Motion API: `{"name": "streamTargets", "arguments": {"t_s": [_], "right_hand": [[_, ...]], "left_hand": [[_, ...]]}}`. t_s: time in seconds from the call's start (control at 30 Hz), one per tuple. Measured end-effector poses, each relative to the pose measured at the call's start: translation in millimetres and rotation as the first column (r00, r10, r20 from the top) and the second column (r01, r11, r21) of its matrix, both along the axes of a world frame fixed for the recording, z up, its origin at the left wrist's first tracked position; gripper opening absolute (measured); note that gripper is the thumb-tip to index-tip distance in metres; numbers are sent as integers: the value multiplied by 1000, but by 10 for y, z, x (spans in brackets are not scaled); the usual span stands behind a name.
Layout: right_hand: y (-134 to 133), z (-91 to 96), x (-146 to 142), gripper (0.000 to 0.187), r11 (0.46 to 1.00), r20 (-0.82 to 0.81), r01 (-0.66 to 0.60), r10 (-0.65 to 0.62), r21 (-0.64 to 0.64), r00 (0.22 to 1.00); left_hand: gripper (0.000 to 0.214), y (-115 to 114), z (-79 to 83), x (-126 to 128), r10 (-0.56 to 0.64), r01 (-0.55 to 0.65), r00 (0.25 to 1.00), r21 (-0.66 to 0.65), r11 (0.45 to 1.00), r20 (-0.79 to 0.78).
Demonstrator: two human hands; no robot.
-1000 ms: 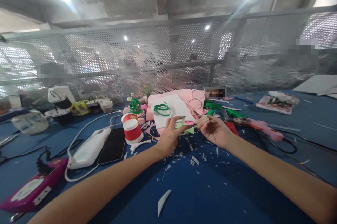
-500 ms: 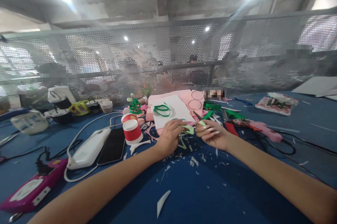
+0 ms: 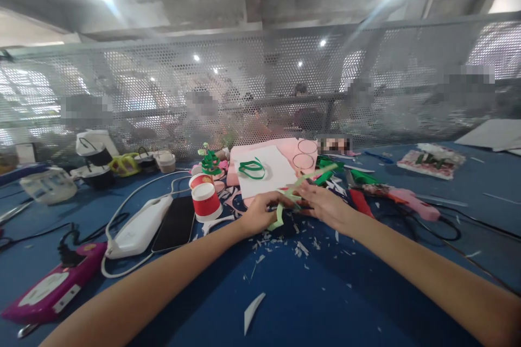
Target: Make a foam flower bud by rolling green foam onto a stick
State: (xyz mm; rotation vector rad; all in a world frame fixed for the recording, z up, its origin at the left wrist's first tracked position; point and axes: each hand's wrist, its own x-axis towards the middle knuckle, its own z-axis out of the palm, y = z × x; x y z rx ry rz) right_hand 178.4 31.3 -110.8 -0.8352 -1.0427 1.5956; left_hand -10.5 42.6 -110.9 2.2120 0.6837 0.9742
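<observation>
A light green paper strip (image 3: 278,219) curls down from my left hand (image 3: 260,214), whose thumb and fingers are closed on it. The strip's other end slants up and to the right over the white sheet's corner, blurred by motion. My right hand (image 3: 325,207) meets the strip from the right, its fingertips against it; their exact grip is smeared. Just beyond the hands lies a white sheet (image 3: 272,159) on pink paper (image 3: 304,149). A dark green strip bent into a loop (image 3: 251,175) rests on the white sheet.
Left stand red-and-white paper cups (image 3: 205,203), a black phone (image 3: 175,226), a white power bank (image 3: 138,227) and a purple power strip (image 3: 52,284). A pink glue gun (image 3: 415,204) with its cord lies right. Paper scraps (image 3: 301,249) litter the blue table. A perforated metal screen (image 3: 260,75) stands behind.
My hands have come closer together. The light green strip now stretches up and right past my right hand, and the dark pointed blade seen by that hand no longer shows.
</observation>
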Motion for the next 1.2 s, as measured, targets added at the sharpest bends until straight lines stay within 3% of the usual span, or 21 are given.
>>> {"name": "streamTargets", "arguments": {"t_s": [0.13,0.23,0.47,0.6,0.73,0.83,1.0,1.1,1.2], "right_hand": [[-7,-29,-20,18,992,53,23,-30,121,998],[15,-26,6,20,988,-1,95,-95,120,995],[56,15,48,13,987,-213,157,-161,-32,964],[70,19,75,11,984,-235,165,-178,-72,956],[81,-23,82,17,975,-36,224,-224,-11,974],[66,-62,51,20,958,144,236,-261,165,955],[18,-75,4,22,894,339,115,-280,433,898],[-1,-76,-12,20,870,456,12,-270,493,848],[-11,-88,-35,31,848,519,-36,-289,529,805]], "left_hand": [[23,-46,45,-8,-131,136,988,48,990,-85],[26,-44,49,-9,-150,157,986,102,982,-71],[28,-37,31,0,-63,57,998,185,981,29],[35,-63,45,-14,-27,17,998,191,982,52],[44,-50,33,-22,-11,4,999,171,985,40],[52,-25,26,-21,-9,4,1000,178,984,23],[60,-20,39,-28,-20,26,999,196,980,-34],[58,-30,37,-26,-4,12,999,205,979,-39],[49,-40,34,-15,-10,15,1000,249,968,-25]]}}
